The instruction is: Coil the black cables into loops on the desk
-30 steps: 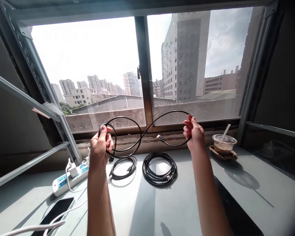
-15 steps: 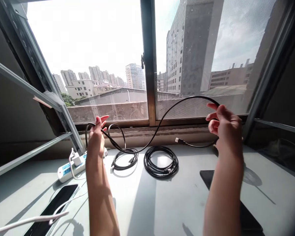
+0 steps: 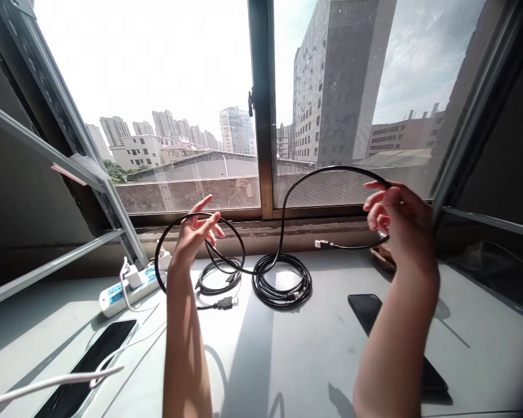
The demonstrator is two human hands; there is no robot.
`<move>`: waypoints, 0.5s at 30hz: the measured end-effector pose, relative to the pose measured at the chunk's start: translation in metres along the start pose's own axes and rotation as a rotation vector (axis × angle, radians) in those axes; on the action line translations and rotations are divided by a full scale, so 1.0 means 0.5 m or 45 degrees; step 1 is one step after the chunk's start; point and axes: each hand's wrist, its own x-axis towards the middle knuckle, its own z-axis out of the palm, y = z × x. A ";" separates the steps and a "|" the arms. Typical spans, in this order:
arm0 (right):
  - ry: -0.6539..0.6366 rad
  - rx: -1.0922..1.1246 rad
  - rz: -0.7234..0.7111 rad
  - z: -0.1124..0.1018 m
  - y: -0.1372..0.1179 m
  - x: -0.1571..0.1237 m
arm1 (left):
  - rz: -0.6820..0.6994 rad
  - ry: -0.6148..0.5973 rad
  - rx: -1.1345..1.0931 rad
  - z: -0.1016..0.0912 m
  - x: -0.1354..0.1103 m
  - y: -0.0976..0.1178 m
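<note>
A long black cable [image 3: 344,168] runs between my hands, rising in a high arch and then dipping low over the desk. My left hand [image 3: 192,237] pinches it between thumb and fingers, with loose loops around the hand. On the far side, my right hand [image 3: 404,220] grips the cable near one end, its fingers curled. That end's metal-tipped plug [image 3: 321,244] juts out leftward from the right hand. Under the left hand hangs the other plug [image 3: 226,303], which looks like HDMI. Two coiled black cables lie on the desk: a smaller coil [image 3: 207,289] and a thicker coil [image 3: 264,295].
At left, a white power strip [image 3: 113,299] carries a plugged-in adapter, beside a phone [image 3: 91,363] and a white cord [image 3: 56,381]. A black flat device [image 3: 364,307] lies partly behind my right forearm, near a brown round object [image 3: 382,260]. Metal shelf posts [image 3: 126,223] flank the window.
My left hand has moved right and turned, with the cable loops around it opening wider. The lower plug now shows below it. The right hand stays nearly in place, still holding the cable.
</note>
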 end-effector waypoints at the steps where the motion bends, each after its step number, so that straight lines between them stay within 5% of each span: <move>1: -0.013 -0.008 -0.015 -0.006 -0.001 -0.001 | -0.075 0.038 0.020 0.003 0.005 -0.010; 8: 0.504 -0.038 -0.082 -0.078 0.018 0.011 | -0.228 0.365 0.009 -0.024 0.022 -0.080; 11: 0.742 -0.057 -0.052 -0.111 0.032 0.015 | -0.327 0.294 0.056 -0.039 0.021 -0.095; 15: 0.833 -0.062 0.019 -0.122 0.042 0.019 | -0.319 -0.042 0.155 -0.045 0.019 -0.085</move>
